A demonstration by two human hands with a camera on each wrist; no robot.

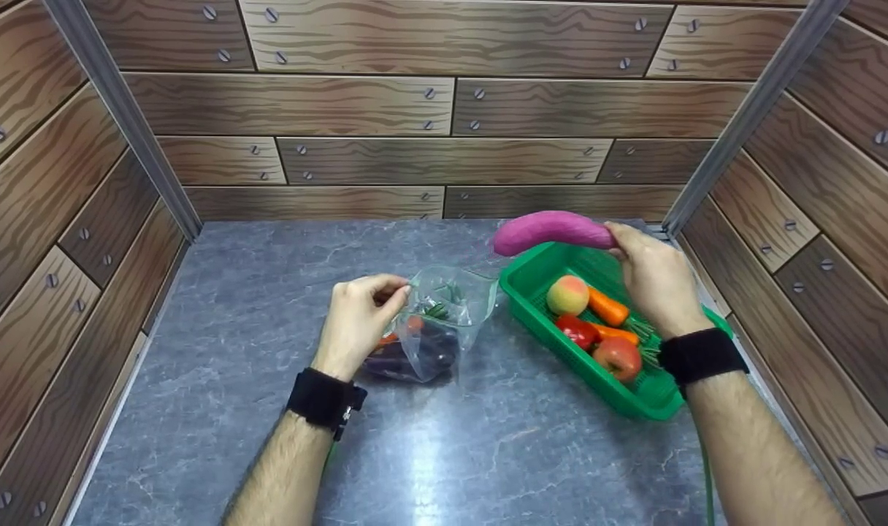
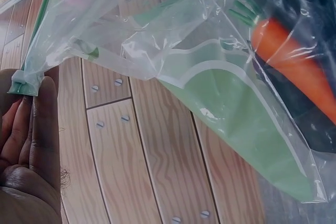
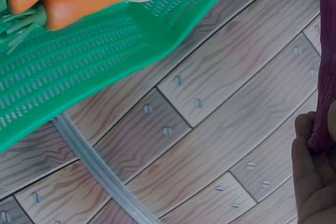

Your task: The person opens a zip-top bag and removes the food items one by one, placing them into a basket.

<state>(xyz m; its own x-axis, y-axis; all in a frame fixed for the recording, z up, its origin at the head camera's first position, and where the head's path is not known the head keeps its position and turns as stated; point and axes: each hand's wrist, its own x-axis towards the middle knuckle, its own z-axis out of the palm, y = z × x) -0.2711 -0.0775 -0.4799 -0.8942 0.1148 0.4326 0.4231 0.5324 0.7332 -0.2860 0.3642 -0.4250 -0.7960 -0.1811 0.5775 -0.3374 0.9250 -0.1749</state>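
Note:
My left hand (image 1: 360, 318) pinches the rim of a clear zip bag (image 1: 473, 296) between thumb and fingertips, and the bag's mouth gapes upward. Inside the bag lie a dark purple eggplant (image 1: 415, 361) and an orange carrot (image 2: 294, 59) with a green top. My right hand (image 1: 656, 274) grips one end of a long, curved purple vegetable (image 1: 550, 230), shaped like a sweet potato. It is held nearly level above the far end of a green basket (image 1: 568, 349), its free end pointing left toward the bag.
In the basket are a peach (image 1: 568, 295), a red apple (image 1: 619, 358), a red pepper (image 1: 577, 331) and orange carrots (image 1: 608, 307) with green tops. Wood-patterned walls (image 1: 371, 161) enclose the grey marbled table (image 1: 254, 307) at the back and both sides.

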